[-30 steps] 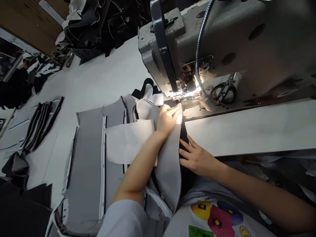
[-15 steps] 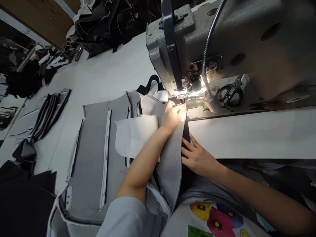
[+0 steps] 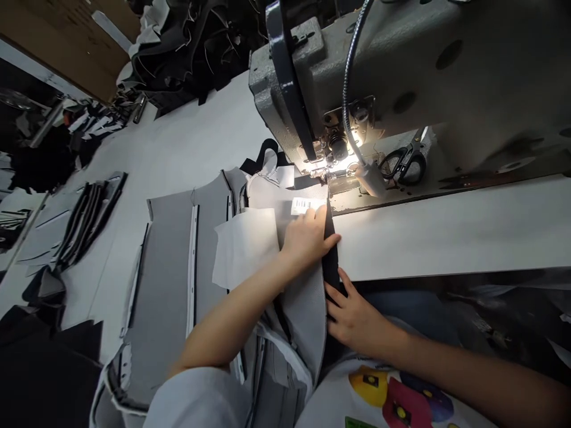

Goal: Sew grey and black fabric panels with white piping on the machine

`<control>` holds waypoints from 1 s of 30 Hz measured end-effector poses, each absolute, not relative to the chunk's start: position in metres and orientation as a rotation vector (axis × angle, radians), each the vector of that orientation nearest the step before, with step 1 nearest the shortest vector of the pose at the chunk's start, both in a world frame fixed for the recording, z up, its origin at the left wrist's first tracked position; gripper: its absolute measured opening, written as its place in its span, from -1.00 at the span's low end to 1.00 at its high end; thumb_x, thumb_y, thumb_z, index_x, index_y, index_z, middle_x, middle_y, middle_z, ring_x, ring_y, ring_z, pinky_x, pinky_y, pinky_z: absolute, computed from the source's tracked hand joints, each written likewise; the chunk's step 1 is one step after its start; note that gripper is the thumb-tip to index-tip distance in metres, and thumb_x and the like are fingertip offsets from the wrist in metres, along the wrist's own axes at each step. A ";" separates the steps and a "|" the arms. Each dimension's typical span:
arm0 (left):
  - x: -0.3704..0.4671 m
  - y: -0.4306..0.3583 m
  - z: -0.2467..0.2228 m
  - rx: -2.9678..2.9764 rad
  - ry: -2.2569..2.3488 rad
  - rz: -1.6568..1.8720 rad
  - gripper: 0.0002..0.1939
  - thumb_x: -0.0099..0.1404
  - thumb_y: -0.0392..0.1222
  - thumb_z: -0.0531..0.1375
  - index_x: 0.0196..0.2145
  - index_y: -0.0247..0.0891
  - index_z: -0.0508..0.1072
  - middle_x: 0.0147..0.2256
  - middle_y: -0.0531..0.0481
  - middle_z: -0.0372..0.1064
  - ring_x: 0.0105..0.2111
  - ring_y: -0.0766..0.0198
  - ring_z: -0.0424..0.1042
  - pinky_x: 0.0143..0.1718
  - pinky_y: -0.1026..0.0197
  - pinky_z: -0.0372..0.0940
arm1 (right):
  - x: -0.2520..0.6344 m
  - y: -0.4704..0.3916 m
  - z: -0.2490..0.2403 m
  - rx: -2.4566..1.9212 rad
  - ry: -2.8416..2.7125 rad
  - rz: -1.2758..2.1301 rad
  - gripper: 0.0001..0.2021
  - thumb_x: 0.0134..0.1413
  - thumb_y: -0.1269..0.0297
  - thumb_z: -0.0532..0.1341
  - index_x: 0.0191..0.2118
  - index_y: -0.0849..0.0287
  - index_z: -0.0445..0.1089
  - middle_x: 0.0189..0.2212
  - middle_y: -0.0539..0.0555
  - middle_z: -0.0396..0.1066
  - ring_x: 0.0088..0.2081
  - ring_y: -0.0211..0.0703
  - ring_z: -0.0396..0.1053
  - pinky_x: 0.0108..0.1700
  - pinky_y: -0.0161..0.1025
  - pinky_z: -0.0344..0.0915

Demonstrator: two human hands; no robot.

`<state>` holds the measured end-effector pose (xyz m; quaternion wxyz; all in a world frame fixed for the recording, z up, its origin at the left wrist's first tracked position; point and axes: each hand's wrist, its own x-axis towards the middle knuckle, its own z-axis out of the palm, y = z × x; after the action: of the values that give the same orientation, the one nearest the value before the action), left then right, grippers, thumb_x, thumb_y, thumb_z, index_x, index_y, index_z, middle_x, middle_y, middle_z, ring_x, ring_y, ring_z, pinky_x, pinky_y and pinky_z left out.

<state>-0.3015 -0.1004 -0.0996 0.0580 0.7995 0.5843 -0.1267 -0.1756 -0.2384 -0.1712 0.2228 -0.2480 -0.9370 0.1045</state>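
Under the lit needle area of a sewing machine [image 3: 336, 157] lies the far end of a grey fabric panel [image 3: 307, 303] with a black fabric strip [image 3: 331, 270] along its right edge. My left hand [image 3: 307, 238] rests on the panel, fingertips by a white printed label [image 3: 301, 205], thumb stretched out over the black strip. Closer to my body, my right hand [image 3: 357, 315] lies with spread fingers on the strip and the panel's edge. A white piece of material [image 3: 245, 244] sits left of my left wrist. Part of the panel is hidden under my left arm.
Black-handled scissors [image 3: 405, 163] lie on the machine bed beneath its arm. A wide grey piece with plastic strips [image 3: 169, 261] covers the table at left. Beyond it are a stack of cut pieces [image 3: 89, 214] and a dark fabric heap [image 3: 191, 47].
My left hand has drawn back from the needle area toward me, uncovering the label, and its thumb now sticks out. My right hand is slightly lower along the strip. The camera view has shifted.
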 end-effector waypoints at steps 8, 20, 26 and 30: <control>-0.314 -0.093 -0.084 2.133 1.633 -0.675 -0.03 0.18 -0.21 0.14 0.41 -0.26 -0.30 -0.16 -0.18 0.52 -0.18 -0.02 0.52 -0.31 0.20 0.30 | -0.175 -0.239 -0.171 -0.665 -2.591 0.288 -0.81 0.24 0.35 0.15 -0.19 0.14 0.53 0.11 0.21 0.35 0.28 0.31 0.07 0.19 0.54 0.03; -0.298 -0.068 -0.098 2.043 1.646 -0.368 -0.10 0.10 -0.37 0.04 0.39 -0.42 -0.12 -0.15 -0.28 0.53 -0.28 0.01 0.54 -0.36 0.21 0.32 | -0.163 -0.214 -0.169 -0.619 -2.582 0.276 -0.81 0.18 0.40 0.19 -0.16 0.09 0.54 -0.01 0.18 0.43 0.21 0.31 0.21 0.18 0.49 0.09; -0.287 -0.064 -0.099 2.033 1.692 -0.318 -0.12 0.13 -0.38 0.03 0.39 -0.46 -0.16 -0.23 -0.25 0.55 -0.27 -0.03 0.53 -0.34 0.18 0.32 | -0.160 -0.188 -0.163 -0.611 -2.620 0.238 -0.83 0.14 0.39 0.23 -0.26 0.08 0.59 -0.14 0.20 0.48 0.12 0.28 0.29 0.18 0.45 0.11; -0.284 -0.060 -0.098 1.944 1.685 -0.394 -0.14 0.15 -0.39 0.01 0.39 -0.51 -0.18 -0.21 -0.29 0.53 -0.24 -0.04 0.53 -0.34 0.18 0.32 | -0.160 -0.181 -0.163 -0.599 -2.661 0.249 -0.82 0.15 0.38 0.21 -0.39 0.13 0.58 -0.09 0.23 0.47 0.13 0.29 0.27 0.19 0.46 0.08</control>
<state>-0.2835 -0.0600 -0.0981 0.2660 0.7200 0.6241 -0.1459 -0.1598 -0.1812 -0.1627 0.2001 -0.2144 -0.9519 0.0891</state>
